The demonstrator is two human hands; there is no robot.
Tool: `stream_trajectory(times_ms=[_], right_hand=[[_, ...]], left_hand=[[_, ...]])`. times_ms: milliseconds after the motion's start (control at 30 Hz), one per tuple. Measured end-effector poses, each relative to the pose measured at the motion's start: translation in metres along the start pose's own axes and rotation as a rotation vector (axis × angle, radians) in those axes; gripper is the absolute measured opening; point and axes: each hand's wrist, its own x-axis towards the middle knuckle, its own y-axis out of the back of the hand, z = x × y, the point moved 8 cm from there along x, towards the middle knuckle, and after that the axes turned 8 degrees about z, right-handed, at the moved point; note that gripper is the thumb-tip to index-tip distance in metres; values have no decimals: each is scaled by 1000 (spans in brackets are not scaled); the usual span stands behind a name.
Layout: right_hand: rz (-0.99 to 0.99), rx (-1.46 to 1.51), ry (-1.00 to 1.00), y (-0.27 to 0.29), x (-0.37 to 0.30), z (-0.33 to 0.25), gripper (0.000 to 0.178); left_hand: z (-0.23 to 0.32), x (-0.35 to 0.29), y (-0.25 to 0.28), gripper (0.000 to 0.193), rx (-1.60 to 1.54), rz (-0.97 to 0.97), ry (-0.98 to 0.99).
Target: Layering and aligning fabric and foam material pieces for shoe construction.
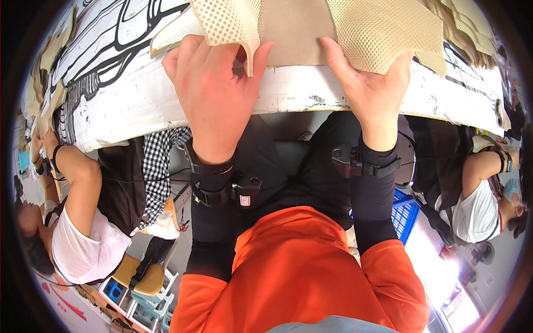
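Note:
Beige mesh fabric with round holes (225,22) folds up over the fingers of my left hand (216,97). Those fingers are curled round its lower end, and the thumb points up beside it. My right hand (373,91) is at a second flap of beige mesh (383,33). Its thumb rests at the flap's left edge, and its other fingers are mostly hidden under the mesh. Between the two flaps a smooth tan piece (297,33) lies flat near the table edge. A pale stiff layer (177,36) shows behind my left hand.
The white table (127,114) has black painted lines and a worn front edge. Stacked beige pieces (469,33) lie at the far right. A person (83,222) sits at the left, another (472,205) at the right. A blue crate (405,213) stands below, near my right arm.

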Motion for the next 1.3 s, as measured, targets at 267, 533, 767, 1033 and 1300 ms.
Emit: stream_trajectory(times_ms=[267,533,767,1033,1300], right_hand=[[47,-116,108,1,1,-5,53],[22,-156,120,-3,-1,9,42],[46,-215,108,1,2,2,44],[27,-211,-3,4,4,11,46],[75,-164,-10,6,4,11,40]], left_hand=[[3,2,-2,30,4,-20,6],[3,0,-5,30,37,-14,-10],[-1,0,-4,38,76,-56,39],[-3,9,11,69,8,181,141],[62,29,-29,47,79,-303,-222]])
